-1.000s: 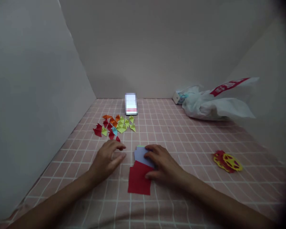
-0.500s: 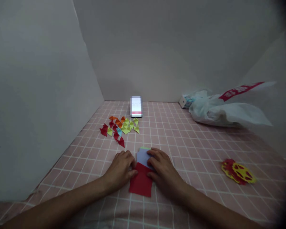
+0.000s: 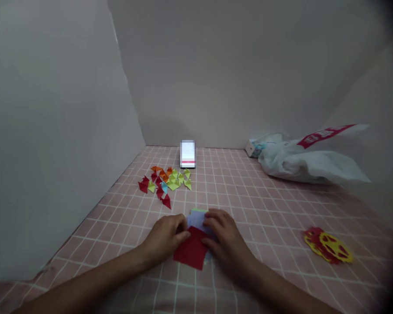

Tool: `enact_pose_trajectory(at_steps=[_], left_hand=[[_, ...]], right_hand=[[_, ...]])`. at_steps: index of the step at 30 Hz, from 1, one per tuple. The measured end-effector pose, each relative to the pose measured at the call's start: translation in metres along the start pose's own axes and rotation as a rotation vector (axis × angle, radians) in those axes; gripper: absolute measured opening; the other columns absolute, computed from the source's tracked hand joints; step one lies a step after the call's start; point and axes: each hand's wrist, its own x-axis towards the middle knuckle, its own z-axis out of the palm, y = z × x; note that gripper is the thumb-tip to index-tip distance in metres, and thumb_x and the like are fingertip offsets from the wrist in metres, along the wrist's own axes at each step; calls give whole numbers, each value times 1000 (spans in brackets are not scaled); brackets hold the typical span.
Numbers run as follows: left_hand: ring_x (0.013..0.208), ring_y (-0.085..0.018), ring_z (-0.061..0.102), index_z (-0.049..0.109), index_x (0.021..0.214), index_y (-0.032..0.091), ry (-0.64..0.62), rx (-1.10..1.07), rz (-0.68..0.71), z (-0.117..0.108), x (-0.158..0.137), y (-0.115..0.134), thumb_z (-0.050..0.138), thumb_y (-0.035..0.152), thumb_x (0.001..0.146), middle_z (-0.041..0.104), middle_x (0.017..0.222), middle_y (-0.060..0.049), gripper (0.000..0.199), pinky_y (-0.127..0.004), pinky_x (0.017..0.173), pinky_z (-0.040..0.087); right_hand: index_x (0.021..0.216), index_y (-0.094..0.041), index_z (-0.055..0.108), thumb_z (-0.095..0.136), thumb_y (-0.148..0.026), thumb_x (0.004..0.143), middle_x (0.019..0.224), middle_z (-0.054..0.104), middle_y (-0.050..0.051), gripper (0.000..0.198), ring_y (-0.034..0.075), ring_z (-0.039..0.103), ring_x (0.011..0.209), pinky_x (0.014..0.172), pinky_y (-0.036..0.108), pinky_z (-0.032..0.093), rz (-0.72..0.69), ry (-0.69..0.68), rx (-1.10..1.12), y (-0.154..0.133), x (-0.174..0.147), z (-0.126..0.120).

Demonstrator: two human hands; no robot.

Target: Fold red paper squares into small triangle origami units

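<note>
A red square of paper (image 3: 191,250) lies tilted over a small stack of pale blue and green paper (image 3: 197,218) on the table in front of me. My left hand (image 3: 167,235) pinches the red paper's upper left edge between thumb and curled fingers. On the other side, my right hand (image 3: 227,237) rests over the right side of the stack, its fingers bent and partly spread, the thumb at the red paper's right corner. Beyond my hands lies a loose group of small folded paper figures in red (image 3: 165,201), orange (image 3: 163,175), yellow-green (image 3: 173,184) and light blue (image 3: 164,187).
A pink checked cloth (image 3: 255,209) covers the table. A phone (image 3: 187,153) with a lit, blurred screen stands near the back wall. At the right lie a white plastic bag (image 3: 308,161), a small box (image 3: 253,148), and red and yellow paper cutouts (image 3: 330,246).
The red paper has turned and shifted slightly left, with my left hand still at its edge. The whole view has dropped a little in the frame.
</note>
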Motion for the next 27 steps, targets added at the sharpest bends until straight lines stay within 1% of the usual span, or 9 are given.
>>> enact_pose_trajectory(at_steps=[2,4,6,8,12,19,23,25,27], left_hand=[[68,-17,58,61,76,19,58,-129,-19,-3,9,1,61,22,79,65,71,0,4,-27,62,39],[65,-16,56,61,73,18,90,-287,-29,-3,21,1,64,23,76,63,68,1,7,-25,59,39],[63,-15,56,60,74,18,80,-346,-25,0,33,0,62,27,77,62,69,1,10,-24,57,40],[60,-14,54,58,76,18,91,-384,-24,5,41,-2,61,30,78,59,67,2,13,-23,54,39],[59,-13,52,57,77,17,122,-413,-7,13,45,-2,60,32,78,56,65,3,16,-23,53,38],[60,-13,51,59,81,18,135,-364,41,8,38,-7,60,27,81,55,64,4,9,-23,54,36],[61,-13,51,59,85,19,170,-304,104,-1,35,-10,59,26,83,55,65,4,7,-23,57,37],[63,-13,51,58,86,18,213,-328,118,-4,34,-8,58,26,83,55,68,3,8,-24,59,38],[64,-13,51,57,85,18,259,-383,119,-6,33,-7,59,26,82,55,70,3,9,-24,60,38]], right_hand=[[104,-22,57,65,-11,81,121,58,13,27,30,52,116,97,52,43,66,55,22,3,7,-8],[99,-21,58,66,-10,81,111,60,11,22,27,55,108,92,47,46,136,56,60,8,15,-16],[94,-19,59,66,-9,81,100,62,8,18,24,57,98,86,41,48,210,28,94,12,22,-20],[94,-19,61,67,-11,81,98,63,7,16,23,57,96,84,40,48,251,12,110,16,26,-19],[80,-17,62,64,-9,83,96,64,8,9,22,58,94,86,38,47,255,30,134,21,26,-9],[70,-17,56,53,-10,91,90,65,9,22,21,58,87,82,37,46,198,17,106,24,24,-1],[72,-17,56,53,-12,91,87,64,9,20,22,58,86,82,39,46,173,25,95,27,23,-1],[82,-17,58,50,-14,93,92,63,10,14,24,57,90,84,40,47,176,61,93,27,20,-2],[100,-16,58,48,-15,94,104,62,13,12,25,56,101,90,44,46,154,125,88,26,17,-4]])
